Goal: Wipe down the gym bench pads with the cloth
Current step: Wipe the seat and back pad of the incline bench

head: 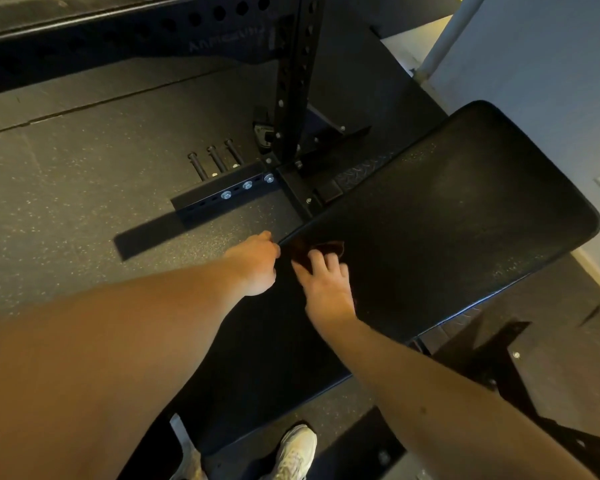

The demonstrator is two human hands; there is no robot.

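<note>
My right hand [326,289] lays loosely spread fingers [321,261] on the soft, limp cloth [329,247] at the back pad [447,209] corner, best bunched under the palm I'd say, while the left hand [255,263] sits at the edge, its fingers hidden, so I can't tell its hold.

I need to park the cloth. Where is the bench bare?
The back pad is bare from the cloth to its far rounded end. Crowded at its near left corner, where left hand and right hand work.

Smooth black vinyl bench pad [465,216] with faint sheen, speckled rubber floor [66,188], matt black metal rack [293,98]
</note>
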